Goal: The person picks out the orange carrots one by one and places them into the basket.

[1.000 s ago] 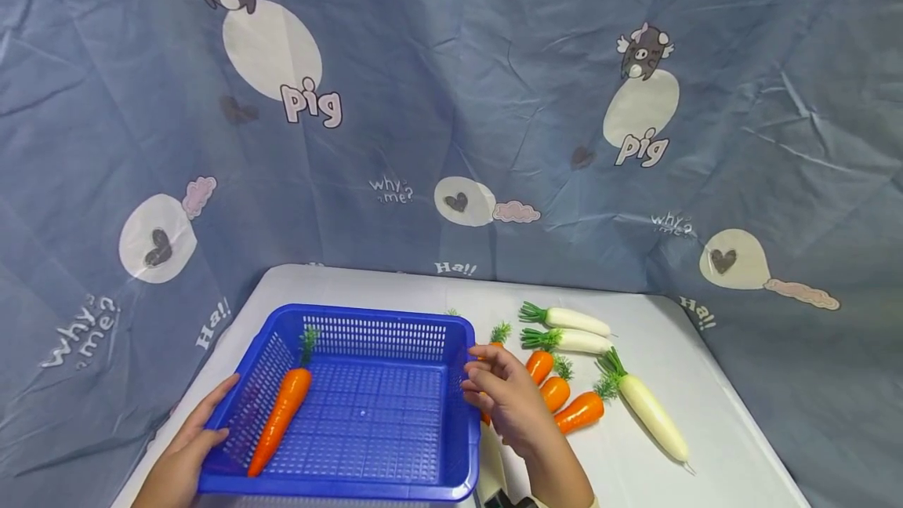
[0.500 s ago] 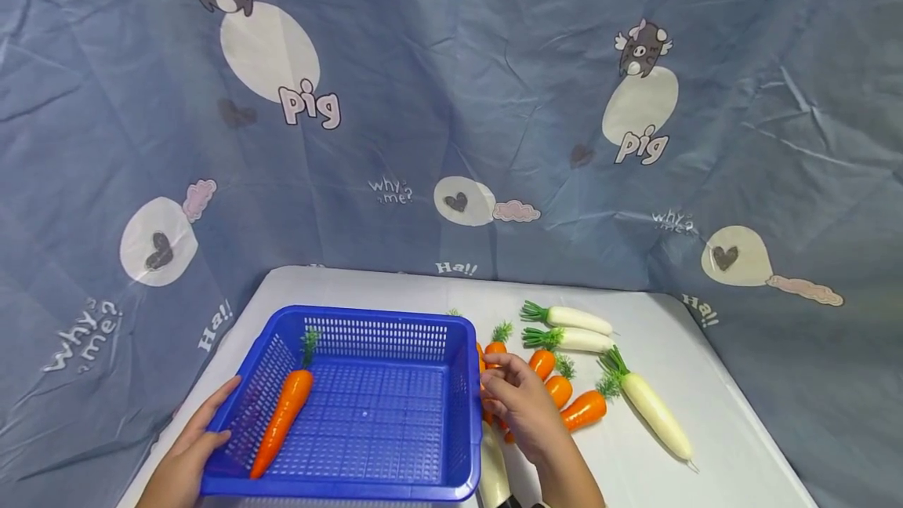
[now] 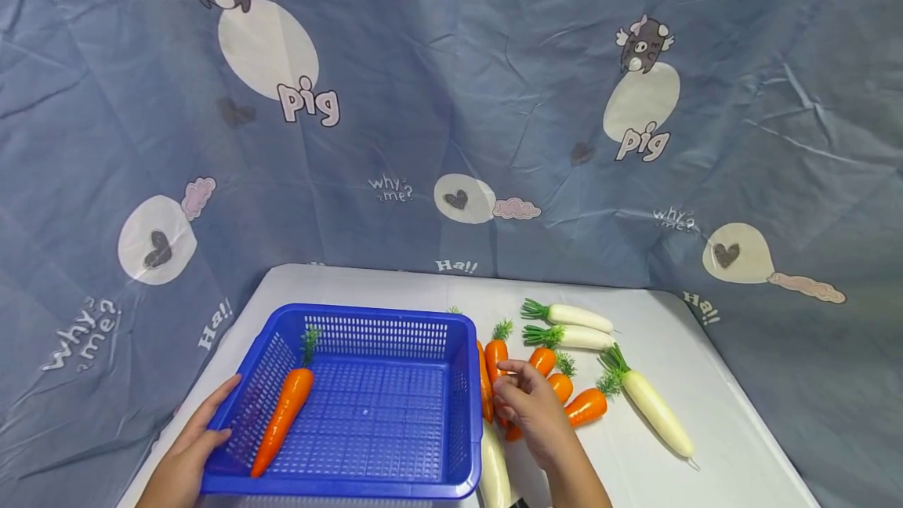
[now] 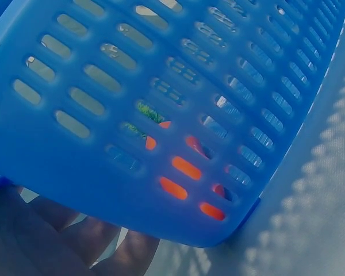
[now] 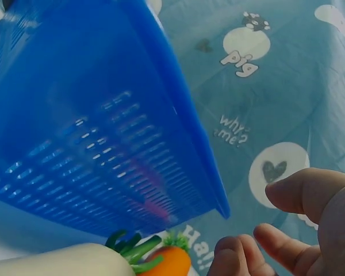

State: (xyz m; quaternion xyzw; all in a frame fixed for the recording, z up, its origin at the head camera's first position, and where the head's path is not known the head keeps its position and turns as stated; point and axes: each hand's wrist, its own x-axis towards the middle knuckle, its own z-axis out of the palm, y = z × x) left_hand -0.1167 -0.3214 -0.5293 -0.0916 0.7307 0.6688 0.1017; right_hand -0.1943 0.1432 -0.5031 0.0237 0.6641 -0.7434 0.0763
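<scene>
A blue plastic basket (image 3: 367,490) stands on the table with one orange carrot (image 3: 284,418) lying along its left side. My left hand (image 3: 185,449) grips the basket's left rim; in the left wrist view its fingers (image 4: 92,236) show below the perforated wall. My right hand (image 3: 532,408) is to the right of the basket, apart from its rim, above several carrots (image 3: 497,353). In the right wrist view its thumb (image 5: 302,192) and fingers are loosely bent and apart, with nothing between them. A white radish (image 3: 494,469) lies against the basket's right side.
Two white radishes (image 3: 578,318) lie at the back right, and a larger one (image 3: 659,414) slants farther right. More carrots (image 3: 587,408) lie beyond my right hand. A blue-grey printed cloth (image 3: 423,100) hangs behind the white tabletop (image 3: 705,367).
My right hand has moved right, away from the basket's right rim, to above the carrots beside it. My left hand, the basket and the carrot inside have stayed in place.
</scene>
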